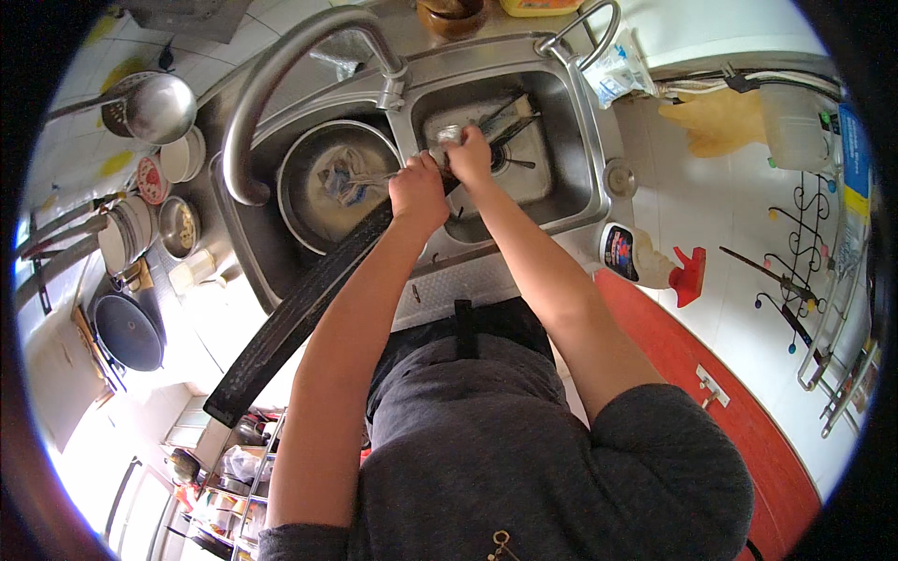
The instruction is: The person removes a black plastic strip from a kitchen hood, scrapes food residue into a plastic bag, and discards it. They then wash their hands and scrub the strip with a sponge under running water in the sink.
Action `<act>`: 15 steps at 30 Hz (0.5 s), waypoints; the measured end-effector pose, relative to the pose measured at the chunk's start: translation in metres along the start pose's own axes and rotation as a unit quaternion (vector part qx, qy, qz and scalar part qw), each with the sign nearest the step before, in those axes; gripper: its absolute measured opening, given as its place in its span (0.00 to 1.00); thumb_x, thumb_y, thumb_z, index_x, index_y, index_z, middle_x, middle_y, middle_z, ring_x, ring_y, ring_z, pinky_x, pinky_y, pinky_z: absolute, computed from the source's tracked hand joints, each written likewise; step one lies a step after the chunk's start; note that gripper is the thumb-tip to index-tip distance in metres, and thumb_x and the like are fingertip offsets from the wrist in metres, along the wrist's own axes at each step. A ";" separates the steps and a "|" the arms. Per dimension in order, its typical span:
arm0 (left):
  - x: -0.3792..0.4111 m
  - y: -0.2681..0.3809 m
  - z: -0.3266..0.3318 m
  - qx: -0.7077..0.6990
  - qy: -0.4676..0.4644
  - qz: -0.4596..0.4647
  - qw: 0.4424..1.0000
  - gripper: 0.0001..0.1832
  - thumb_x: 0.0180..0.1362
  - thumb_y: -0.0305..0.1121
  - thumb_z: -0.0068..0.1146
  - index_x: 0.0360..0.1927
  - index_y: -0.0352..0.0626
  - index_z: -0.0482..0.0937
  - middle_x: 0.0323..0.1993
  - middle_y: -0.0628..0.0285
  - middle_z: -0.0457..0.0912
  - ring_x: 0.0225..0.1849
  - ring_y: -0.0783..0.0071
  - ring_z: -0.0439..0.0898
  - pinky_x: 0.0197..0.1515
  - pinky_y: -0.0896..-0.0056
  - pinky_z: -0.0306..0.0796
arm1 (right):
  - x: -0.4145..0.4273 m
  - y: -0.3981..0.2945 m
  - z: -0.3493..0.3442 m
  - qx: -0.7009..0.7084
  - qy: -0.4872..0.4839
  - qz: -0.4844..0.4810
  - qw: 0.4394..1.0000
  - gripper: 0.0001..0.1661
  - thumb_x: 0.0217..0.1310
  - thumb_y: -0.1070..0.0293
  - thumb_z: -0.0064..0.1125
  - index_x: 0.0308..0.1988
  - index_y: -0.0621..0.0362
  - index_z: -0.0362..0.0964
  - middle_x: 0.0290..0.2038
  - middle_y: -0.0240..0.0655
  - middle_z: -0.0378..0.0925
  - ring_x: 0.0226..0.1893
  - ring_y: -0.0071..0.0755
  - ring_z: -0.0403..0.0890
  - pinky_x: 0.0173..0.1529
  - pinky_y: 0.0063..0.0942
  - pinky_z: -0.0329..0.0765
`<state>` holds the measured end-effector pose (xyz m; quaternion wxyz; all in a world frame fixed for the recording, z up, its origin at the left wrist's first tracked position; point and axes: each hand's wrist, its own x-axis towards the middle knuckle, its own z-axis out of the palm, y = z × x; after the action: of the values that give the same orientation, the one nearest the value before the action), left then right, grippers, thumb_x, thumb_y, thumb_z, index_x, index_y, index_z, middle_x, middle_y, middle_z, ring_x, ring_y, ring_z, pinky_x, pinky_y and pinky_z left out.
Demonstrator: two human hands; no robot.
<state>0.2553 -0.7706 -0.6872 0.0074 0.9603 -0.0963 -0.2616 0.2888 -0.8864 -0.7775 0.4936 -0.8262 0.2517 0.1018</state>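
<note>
A long dark bar, worn and wet-looking [309, 301], slants from the lower left up over the sink divider, its upper end under my hands. My left hand [419, 193] is closed around the bar near that end. In my right hand [468, 156] is a shiny scrubber, apparently steel wool [449, 134], beside the left hand. A wet cloth [344, 175] lies in a round metal basin [298, 151] of cloudy water in the left sink bowl. Dark narrow parts [515, 130] lie in the right bowl [568, 147].
A curved faucet [242, 126] arches over the left bowl. A spray bottle with a red trigger [649, 263] lies right of the sink, near a small round metal lid [620, 178]. Stacked bowls [184, 154], a metal bowl with food [179, 226] and a ladle [161, 109] are at the left.
</note>
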 end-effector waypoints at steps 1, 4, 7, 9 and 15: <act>-0.001 -0.002 -0.002 -0.004 -0.009 0.000 1.000 0.38 0.52 0.41 0.68 0.64 0.33 0.67 0.50 0.49 0.79 0.48 0.56 0.86 0.46 0.58 0.82 | -0.007 -0.015 -0.011 0.011 0.012 -0.020 1.000 0.20 0.57 0.63 0.71 0.41 0.68 0.75 0.37 0.51 0.82 0.41 0.55 0.84 0.47 0.42 0.78; -0.010 -0.003 -0.013 0.010 -0.021 0.017 1.000 0.50 0.49 0.45 0.71 0.73 0.36 0.58 0.53 0.51 0.79 0.52 0.56 0.84 0.51 0.57 0.79 | 0.011 0.009 -0.030 0.412 -0.108 0.059 0.903 0.19 0.65 0.62 0.69 0.49 0.60 0.76 0.40 0.35 0.83 0.41 0.32 0.85 0.44 0.34 0.79; -0.021 -0.015 -0.005 0.029 0.000 0.017 0.999 0.51 0.49 0.45 0.72 0.74 0.42 0.58 0.54 0.53 0.79 0.52 0.56 0.84 0.51 0.56 0.79 | -0.006 -0.014 -0.072 0.581 -0.269 0.107 0.761 0.14 0.73 0.65 0.59 0.54 0.54 0.73 0.43 0.29 0.82 0.44 0.26 0.84 0.49 0.34 0.82; -0.034 -0.028 -0.001 0.034 -0.003 0.007 0.999 0.51 0.49 0.45 0.73 0.74 0.44 0.58 0.54 0.53 0.79 0.51 0.56 0.84 0.51 0.56 0.79 | -0.019 -0.036 -0.086 0.571 -0.242 0.152 0.770 0.13 0.74 0.65 0.56 0.55 0.53 0.73 0.45 0.28 0.82 0.44 0.26 0.84 0.50 0.33 0.82; -0.107 -0.070 -0.039 0.034 -0.011 -0.016 0.999 0.47 0.46 0.43 0.74 0.71 0.45 0.65 0.50 0.56 0.81 0.48 0.57 0.85 0.49 0.58 0.78 | -0.039 -0.034 -0.079 0.261 -0.213 -0.030 0.941 0.15 0.72 0.61 0.59 0.53 0.54 0.75 0.47 0.38 0.84 0.44 0.33 0.85 0.49 0.33 0.81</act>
<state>0.1971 -0.6836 -0.6043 -0.0304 0.9585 -0.0902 -0.2686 0.2666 -0.9300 -0.6965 0.7367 -0.6346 0.1339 0.1911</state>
